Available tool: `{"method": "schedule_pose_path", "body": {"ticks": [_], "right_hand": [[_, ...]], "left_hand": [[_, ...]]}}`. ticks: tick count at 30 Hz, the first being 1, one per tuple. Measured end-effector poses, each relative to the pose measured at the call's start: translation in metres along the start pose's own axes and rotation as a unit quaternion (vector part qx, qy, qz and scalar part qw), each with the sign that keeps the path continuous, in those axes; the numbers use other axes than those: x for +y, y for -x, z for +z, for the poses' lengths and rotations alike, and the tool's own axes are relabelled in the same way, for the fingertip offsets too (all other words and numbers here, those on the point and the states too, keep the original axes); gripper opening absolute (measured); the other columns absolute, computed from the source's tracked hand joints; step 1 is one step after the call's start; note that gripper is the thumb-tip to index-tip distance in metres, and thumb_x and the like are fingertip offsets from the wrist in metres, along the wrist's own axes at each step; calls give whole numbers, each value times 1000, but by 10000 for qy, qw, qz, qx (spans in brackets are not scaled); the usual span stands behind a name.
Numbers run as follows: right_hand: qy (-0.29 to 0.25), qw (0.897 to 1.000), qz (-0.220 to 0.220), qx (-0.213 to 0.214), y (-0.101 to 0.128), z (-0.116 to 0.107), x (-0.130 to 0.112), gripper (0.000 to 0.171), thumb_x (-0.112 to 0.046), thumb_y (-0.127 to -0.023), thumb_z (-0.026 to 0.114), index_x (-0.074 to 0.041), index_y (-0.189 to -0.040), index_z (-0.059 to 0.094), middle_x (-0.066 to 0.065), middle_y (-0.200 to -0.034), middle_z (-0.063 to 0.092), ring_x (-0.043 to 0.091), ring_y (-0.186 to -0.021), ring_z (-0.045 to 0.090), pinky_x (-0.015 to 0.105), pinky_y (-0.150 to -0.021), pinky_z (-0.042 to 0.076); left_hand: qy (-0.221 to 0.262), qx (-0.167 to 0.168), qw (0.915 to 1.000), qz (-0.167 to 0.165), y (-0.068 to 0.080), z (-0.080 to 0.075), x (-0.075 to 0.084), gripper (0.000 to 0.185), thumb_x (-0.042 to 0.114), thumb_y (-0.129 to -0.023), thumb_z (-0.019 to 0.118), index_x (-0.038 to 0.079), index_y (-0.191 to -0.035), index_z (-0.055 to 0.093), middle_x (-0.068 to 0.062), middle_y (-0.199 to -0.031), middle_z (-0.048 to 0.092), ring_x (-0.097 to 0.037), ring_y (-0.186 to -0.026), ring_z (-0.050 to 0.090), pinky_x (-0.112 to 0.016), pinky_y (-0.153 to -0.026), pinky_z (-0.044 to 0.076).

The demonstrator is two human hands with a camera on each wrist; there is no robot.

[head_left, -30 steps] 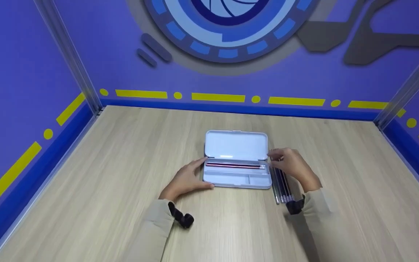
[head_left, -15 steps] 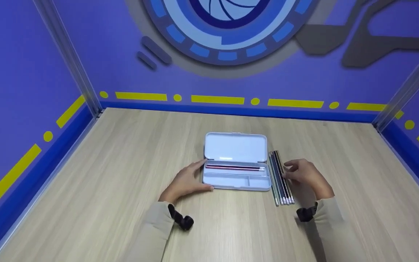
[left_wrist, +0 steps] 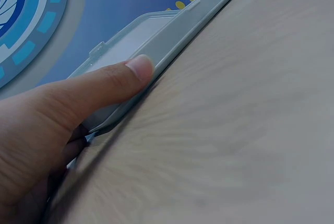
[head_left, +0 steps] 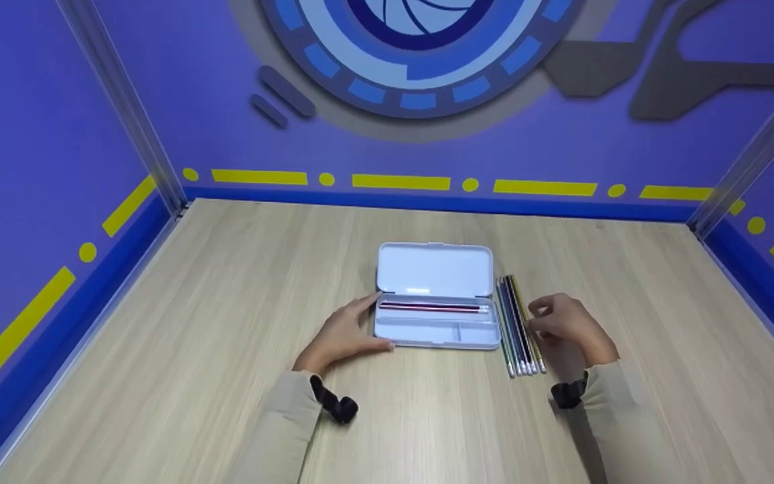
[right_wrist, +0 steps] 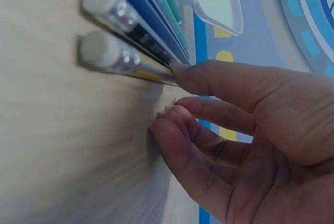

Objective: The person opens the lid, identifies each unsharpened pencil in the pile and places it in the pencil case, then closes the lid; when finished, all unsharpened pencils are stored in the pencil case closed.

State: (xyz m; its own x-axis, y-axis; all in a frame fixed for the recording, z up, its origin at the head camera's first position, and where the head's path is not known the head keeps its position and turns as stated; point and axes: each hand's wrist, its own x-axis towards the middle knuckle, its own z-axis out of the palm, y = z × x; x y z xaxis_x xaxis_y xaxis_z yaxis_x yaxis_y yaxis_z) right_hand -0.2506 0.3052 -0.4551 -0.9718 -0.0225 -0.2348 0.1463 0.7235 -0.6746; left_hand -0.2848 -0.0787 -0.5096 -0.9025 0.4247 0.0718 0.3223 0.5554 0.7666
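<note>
Left hand (head_left: 343, 334) rests open against the pencil case (head_left: 437, 325); right hand (head_left: 572, 327), fingers loosely curled, touches the outermost pencil (right_wrist: 125, 61), gripping nothing.

Beige long sleeves (head_left: 279, 430), black wrist straps (head_left: 334, 402), bare hands

A staged recording booth – purple graphic walls (head_left: 58, 134) boxing a wooden tabletop (head_left: 226, 349).

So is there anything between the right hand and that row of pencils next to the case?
Nothing visible. The right hand is already at the pencils, its fingertips touching the outermost one beside the open pencil case.
</note>
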Motion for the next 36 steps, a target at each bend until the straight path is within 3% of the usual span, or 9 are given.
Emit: {"method": "schedule_pose_path", "body": {"ticks": [10,24,36], "right_hand": [[-221,9997,-38,-15,-1,1,-1,55,-4,-80,63,19,-127,47,18,-87,66,12,-63,62,26,-55,54],[-380,9991,77,-163,-2,-2,-2,59,-4,-84,63,16,-135,42,20,-93,69,14,-70,65,32,-63,60],[-356,9988,-323,78,-7,-9,-12,54,-5,-88,59,10,-137,44,22,-95,69,12,-68,63,30,-61,58]], "left_hand": [[39,-16,10000,-23,-1,-2,2,100,46,-64,87,19,-148,39,-14,-151,39,-32,-141,35,-47,-117,28],[28,-26,10000,-79,-2,-3,2,101,47,-63,87,21,-148,38,-13,-151,39,-33,-141,33,-48,-117,27],[-45,-22,9999,-107,-1,0,-1,101,47,-63,87,20,-148,40,-16,-149,41,-34,-139,36,-48,-116,29]]}}
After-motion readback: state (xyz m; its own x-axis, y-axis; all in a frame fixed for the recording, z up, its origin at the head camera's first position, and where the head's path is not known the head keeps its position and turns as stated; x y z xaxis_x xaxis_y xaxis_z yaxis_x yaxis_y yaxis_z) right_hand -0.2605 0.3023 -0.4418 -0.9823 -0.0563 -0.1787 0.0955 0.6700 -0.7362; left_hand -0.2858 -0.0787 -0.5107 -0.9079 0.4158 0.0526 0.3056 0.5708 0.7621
